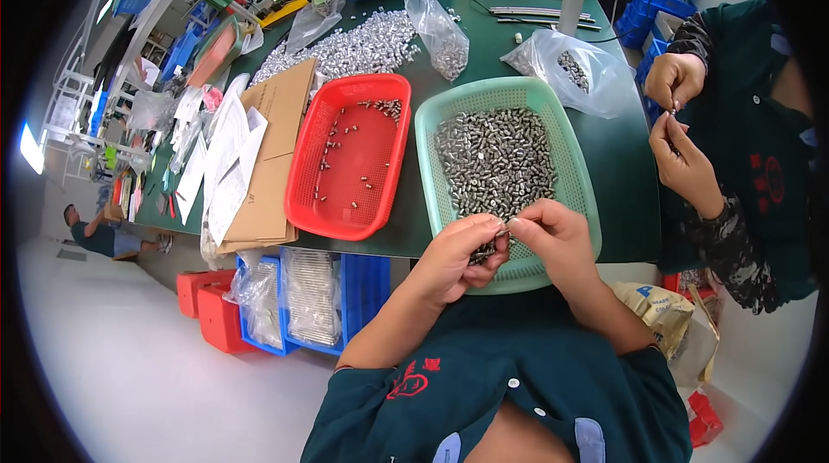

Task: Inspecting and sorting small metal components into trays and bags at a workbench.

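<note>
Over the near edge of a light green plastic basket [421, 139], my two hands meet fingertip to fingertip. Several small metal fittings lie in the curled fingers of my left hand [462, 256], its thumb and forefinger pinched together. Opposite it, my right hand [553, 238] pinches at the same spot; a tiny metal piece seems to sit between the fingertips, mostly hidden. A thick layer of small metal fittings [496, 156] covers the green basket's bottom. To its left stands a red plastic basket [345, 178] with a few scattered fittings, bunched mostly at its far right corner.
Silvery parts [367, 44] are heaped on the green table [484, 31] behind the baskets. Plastic bags of parts [574, 74] lie nearby. Flattened cardboard [272, 152] and papers are at left. Blue bins [363, 294] stand below the table edge. A co-worker's hands [682, 130] work at right.
</note>
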The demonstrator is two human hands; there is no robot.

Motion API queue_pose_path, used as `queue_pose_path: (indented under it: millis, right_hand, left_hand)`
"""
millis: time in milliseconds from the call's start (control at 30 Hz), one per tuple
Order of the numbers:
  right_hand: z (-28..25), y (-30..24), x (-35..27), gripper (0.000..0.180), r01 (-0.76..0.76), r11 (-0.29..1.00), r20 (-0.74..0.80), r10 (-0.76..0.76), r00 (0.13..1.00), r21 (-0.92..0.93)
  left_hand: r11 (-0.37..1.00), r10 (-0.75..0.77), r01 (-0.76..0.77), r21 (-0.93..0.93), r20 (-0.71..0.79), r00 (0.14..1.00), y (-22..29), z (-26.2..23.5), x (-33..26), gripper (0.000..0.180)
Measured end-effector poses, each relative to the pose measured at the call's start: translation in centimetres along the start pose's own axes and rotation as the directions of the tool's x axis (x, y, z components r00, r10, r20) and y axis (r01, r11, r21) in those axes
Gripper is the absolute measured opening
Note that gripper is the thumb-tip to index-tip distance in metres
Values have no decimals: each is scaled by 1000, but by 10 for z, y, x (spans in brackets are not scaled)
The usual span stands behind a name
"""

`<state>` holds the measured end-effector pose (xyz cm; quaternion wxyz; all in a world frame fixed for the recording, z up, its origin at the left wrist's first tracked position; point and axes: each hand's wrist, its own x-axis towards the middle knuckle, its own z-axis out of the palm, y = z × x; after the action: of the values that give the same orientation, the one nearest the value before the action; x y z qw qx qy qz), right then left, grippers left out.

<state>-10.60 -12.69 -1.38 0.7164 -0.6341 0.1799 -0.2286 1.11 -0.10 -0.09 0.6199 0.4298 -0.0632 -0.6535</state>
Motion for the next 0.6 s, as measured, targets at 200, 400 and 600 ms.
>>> queue_pose_path:
  millis: [200,400,600]
  right_hand:
    - [-6,-5,2,12,159,951,-21,-171,985,-266]
    - [-14,-21,3,9,362,605,31,-486,873,-709]
    - [-2,-19,4,9,361,810,-3,-408,913,-461]
  left_hand:
    - [998,59,-57,36,-46,997,3,1,1,24]
    - [989,114,-100,-107,137,984,1,-15,2,34]
    - [966,5,69,-250,285,959,-6,-12,5,37]
